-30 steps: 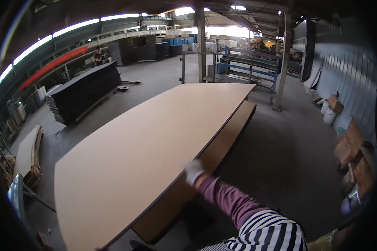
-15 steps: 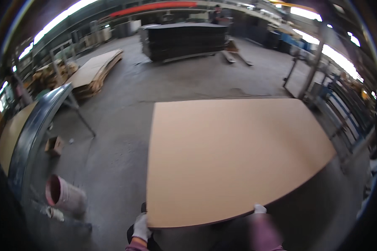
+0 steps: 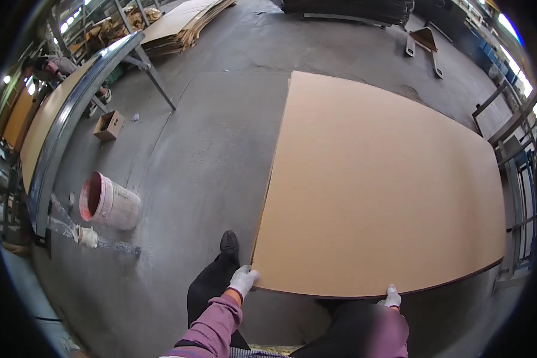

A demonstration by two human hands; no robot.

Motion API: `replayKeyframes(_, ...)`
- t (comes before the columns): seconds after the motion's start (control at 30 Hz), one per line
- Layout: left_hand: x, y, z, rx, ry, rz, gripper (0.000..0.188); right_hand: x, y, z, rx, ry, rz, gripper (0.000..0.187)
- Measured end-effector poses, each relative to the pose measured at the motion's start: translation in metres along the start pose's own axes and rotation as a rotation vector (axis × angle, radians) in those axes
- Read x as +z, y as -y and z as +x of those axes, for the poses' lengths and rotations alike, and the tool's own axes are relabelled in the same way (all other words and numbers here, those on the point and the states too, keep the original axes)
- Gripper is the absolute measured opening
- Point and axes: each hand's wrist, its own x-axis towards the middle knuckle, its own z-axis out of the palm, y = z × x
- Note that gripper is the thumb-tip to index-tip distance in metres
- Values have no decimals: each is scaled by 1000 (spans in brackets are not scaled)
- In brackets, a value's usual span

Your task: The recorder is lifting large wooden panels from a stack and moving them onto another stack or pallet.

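A large flat tan board [image 3: 376,197], dark along its near edge, stretches out in front of me to the right. Gloved in white, my left hand [image 3: 243,279] grips its near left corner, thumb over the top. Farther right along the same near edge, my right hand [image 3: 391,296], also in a white glove, is closed on the board. The fingers of both hands are partly hidden under the sheet. My legs show below and left of the board.
At left stand a pinkish bucket [image 3: 119,203], a small cardboard box [image 3: 108,126] and a metal-edged table [image 3: 62,122]. A stack of sheets [image 3: 182,24] lies far left. A dark stack [image 3: 346,11] and pallet jack forks [image 3: 425,45] are at the back. Metal racks [image 3: 522,179] line the right.
My view has tipped down and swung left, so the scene sits higher and farther right. Both hands keep hold of the board's near edge. My left foot now shows beside it.
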Motion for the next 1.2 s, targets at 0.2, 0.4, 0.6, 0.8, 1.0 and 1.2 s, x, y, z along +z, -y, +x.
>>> replayKeyframes(0.2, -5, -20, -24, -40, -26, 33, 47, -18, -18, 25, -47, -34, -81, 42)
replayKeyframes(0.4, -2, -11, -29, -91, -312, 323, 46, -90, -10, 69, 233, -144, -188, 29)
replayKeyframes(0.6, -152, -53, -111, 58, -172, -1061, 12, -10, 88, -165, 281, 264, -193, 27)
replayKeyframes(0.8, -266, 166, -121, -25, -388, -1302, 22, 23, 61, -267, 6, 565, -452, 33)
replayKeyframes(1.0, -339, 240, -110, -170, -780, -1438, 37, 6, 16, -217, -225, 637, -563, 33)
replayKeyframes(1.2, -515, 99, -160, 544, -750, -1695, 41, 1, 48, -264, -71, 520, -352, 22)
